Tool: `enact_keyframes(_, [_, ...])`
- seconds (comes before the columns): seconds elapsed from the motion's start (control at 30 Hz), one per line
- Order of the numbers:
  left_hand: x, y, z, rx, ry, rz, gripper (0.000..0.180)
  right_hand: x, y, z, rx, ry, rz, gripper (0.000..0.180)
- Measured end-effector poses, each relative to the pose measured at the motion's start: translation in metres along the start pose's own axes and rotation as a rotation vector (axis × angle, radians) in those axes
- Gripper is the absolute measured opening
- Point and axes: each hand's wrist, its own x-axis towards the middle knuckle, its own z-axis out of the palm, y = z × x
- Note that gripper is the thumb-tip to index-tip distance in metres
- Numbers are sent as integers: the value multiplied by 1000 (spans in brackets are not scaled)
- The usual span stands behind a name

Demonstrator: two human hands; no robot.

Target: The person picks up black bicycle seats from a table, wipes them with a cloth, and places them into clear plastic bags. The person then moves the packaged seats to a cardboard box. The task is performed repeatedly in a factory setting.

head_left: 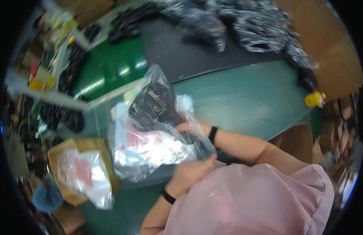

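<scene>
A large clear plastic bag [150,156] lies on the green table in front of me. A dark, black-looking bundle [154,105] and a white and pink-red flat piece show through its film. My right hand [194,128] reaches in at the bag's right side, its fingers stretched toward the dark bundle and partly covered by film. Near my body, my left hand [191,174] is closed at the bag's near edge, blurred by motion. Black bands circle both wrists.
Left of the bag, an open cardboard box [52,164] holds more clear-wrapped white and red pieces. Wrapped black bundles [259,27] are heaped at the back on a dark mat [177,51]. A yellow container [314,99] stands at the table's right edge. Cardboard lies beyond.
</scene>
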Motion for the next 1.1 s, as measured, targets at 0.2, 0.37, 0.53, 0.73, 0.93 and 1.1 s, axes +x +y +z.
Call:
enact_keyframes(0.2, [59, 48, 14, -197, -36, -2, 27, -37, 6, -64, -266, 425, 13, 73])
enact_keyframes(0.37, [11, 53, -22, -309, -100, -318, 25, -87, -19, -190, 126, 524, -125, 52])
enact_keyframes(0.53, [-110, 19, -81, -106, 169, -741, 24, -118, -135, -369, -128, 914, -236, 26])
enact_keyframes(0.73, [-114, -3, -153, -366, 168, -1180, 32, 1, -191, -538, -204, 1287, -198, 62])
enact_keyframes(0.93, [-36, -166, -173, -148, 81, -971, 34, 131, -58, -342, -926, 460, -204, 52])
enact_keyframes(1.1, [3, -364, -213, 448, 222, -1082, 25, 196, 45, -249, -1413, 411, -39, 70])
